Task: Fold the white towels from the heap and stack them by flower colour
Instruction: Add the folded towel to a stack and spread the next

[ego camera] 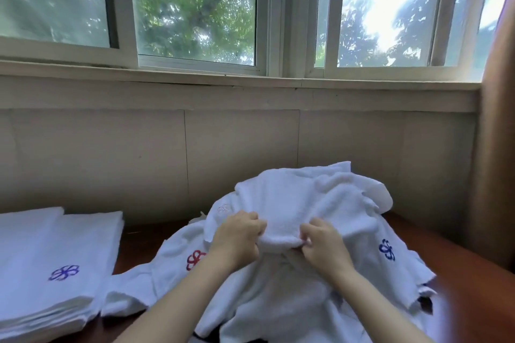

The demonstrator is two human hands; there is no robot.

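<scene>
Your left hand (237, 234) & right hand (320, 242) each pinch a bunched towel (278, 239) edge atop the heap (306, 203), w/ the folded stack (50, 259) left of heap.

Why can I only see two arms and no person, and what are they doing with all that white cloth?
The camera sits on the person's head and looks down, so only their arms show. The left hand and right hand each pinch the edge of one white towel on top of a messy heap. Other towels there show a red flower and a blue flower. On the left lies a neat stack of folded towels with a blue flower on top. All rest on a brown table under a window.
</scene>
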